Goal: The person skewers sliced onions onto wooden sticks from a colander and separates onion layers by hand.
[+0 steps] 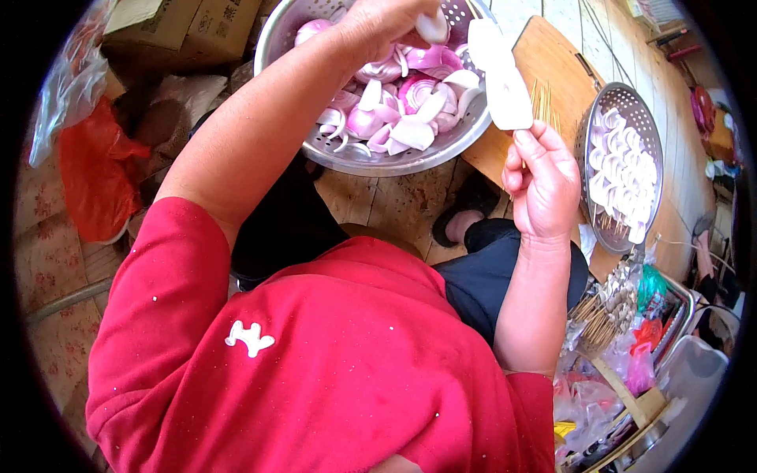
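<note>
My left hand is over a metal colander at the top centre, its fingers closed on a pale onion piece. Cut purple and white onion pieces fill the colander below it. To the right, my right hand pinches the lower end of a skewer, with the thumb uppermost. White and purple onion pieces are threaded on that skewer, which points upward. Behind my right fingertips, bare skewers lie at a wooden board.
A second colander at the right holds several onion skewers. Below it are a skewer bundle and plastic bags. A red bag and cardboard box are at the left. Another person's leg shows at the far right.
</note>
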Demonstrator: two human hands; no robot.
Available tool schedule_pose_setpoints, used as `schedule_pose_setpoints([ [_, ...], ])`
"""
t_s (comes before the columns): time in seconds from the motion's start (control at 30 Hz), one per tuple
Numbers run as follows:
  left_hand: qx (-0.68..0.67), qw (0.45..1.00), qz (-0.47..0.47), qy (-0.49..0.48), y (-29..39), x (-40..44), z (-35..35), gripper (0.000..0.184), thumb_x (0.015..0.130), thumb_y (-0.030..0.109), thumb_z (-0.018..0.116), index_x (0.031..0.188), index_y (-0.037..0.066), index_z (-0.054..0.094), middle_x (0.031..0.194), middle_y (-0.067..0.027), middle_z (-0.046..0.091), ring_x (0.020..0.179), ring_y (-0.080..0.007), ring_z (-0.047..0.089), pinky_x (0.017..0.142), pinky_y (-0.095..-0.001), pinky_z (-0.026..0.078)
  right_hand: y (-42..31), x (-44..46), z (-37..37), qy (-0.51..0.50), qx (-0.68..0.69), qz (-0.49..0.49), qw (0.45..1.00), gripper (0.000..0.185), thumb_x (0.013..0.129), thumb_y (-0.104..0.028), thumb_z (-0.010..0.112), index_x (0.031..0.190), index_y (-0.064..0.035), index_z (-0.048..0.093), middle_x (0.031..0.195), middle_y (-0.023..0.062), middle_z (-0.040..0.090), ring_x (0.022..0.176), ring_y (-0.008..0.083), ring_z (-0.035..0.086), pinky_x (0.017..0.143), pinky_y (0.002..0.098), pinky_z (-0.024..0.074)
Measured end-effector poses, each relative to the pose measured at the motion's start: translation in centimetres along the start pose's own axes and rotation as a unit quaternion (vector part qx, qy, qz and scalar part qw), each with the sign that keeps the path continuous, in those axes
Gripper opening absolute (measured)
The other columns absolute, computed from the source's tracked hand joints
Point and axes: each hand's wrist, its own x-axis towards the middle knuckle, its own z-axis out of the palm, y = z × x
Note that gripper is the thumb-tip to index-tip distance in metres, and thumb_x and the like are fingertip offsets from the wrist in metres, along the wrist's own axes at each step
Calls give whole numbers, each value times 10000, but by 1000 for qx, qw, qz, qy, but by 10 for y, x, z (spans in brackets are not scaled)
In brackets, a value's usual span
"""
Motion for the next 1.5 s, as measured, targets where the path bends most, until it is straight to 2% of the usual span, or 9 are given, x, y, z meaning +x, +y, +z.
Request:
schedule_pose_setpoints([
  [0.03,-166,984,-50,-53,7,4,-11,144,798,47,508,937,12,509,814,-150,580,720,-264,623,610,-413,558,0,-2,-1,-16,-2,-1,1000,99,877,-113,591,929,-29,592,635,1,556,452,31,440,416,149,344],
  [0.13,-252,961,-117,22,29,-7,-15,173,802,-16,471,971,-2,503,876,-161,593,768,-277,637,657,-401,560,1,-7,1,-38,-16,17,999,91,876,-105,582,931,-31,582,637,0,555,454,28,441,417,148,346],
  [0.17,-232,971,-37,44,15,8,-18,181,816,-26,454,988,-20,512,890,-162,593,794,-276,635,679,-375,559,1,-8,0,-53,-18,22,998,84,875,-100,579,927,-34,576,638,-1,555,456,26,442,419,146,346],
  [0.3,-294,952,-50,73,18,11,-31,237,826,-37,424,1044,-25,518,892,-154,608,789,-259,641,667,-347,555,3,-10,4,-84,-30,15,996,71,879,-92,573,918,-32,575,629,-3,550,456,23,441,420,143,345],
  [0.33,-295,951,-47,76,18,11,-34,237,826,-37,424,1044,-25,518,892,-154,608,789,-259,641,667,-347,555,3,-11,5,-90,-30,15,995,65,879,-84,572,916,-30,574,627,-4,548,455,23,441,420,143,345],
  [0.43,-258,963,-5,77,21,6,-37,226,891,-36,347,1054,-160,441,1047,-302,549,918,-334,639,845,-399,557,4,-12,7,-100,-29,15,994,55,880,-69,571,913,-26,572,626,-5,546,454,22,441,419,143,344],
  [0.83,-312,945,-58,73,26,3,-32,237,897,-18,331,1059,-155,437,1052,-298,550,935,-335,633,813,-395,572,11,-10,9,-101,-37,15,994,53,878,-54,571,919,-20,573,649,-5,551,473,21,459,428,134,361],
  [1.17,-374,926,-26,53,22,-12,-21,276,910,6,346,1124,-138,445,1087,-262,562,994,-319,611,872,-408,534,22,-13,16,-99,-51,10,994,47,889,-64,560,915,-26,570,647,-2,554,486,21,465,438,139,375],
  [1.5,-263,964,7,22,28,-26,-12,242,926,19,350,1109,-102,452,1083,-236,569,947,-300,639,832,-401,549,25,-11,17,-85,-45,-11,995,54,889,-71,564,910,-21,564,660,-2,557,515,25,489,437,143,386],
])
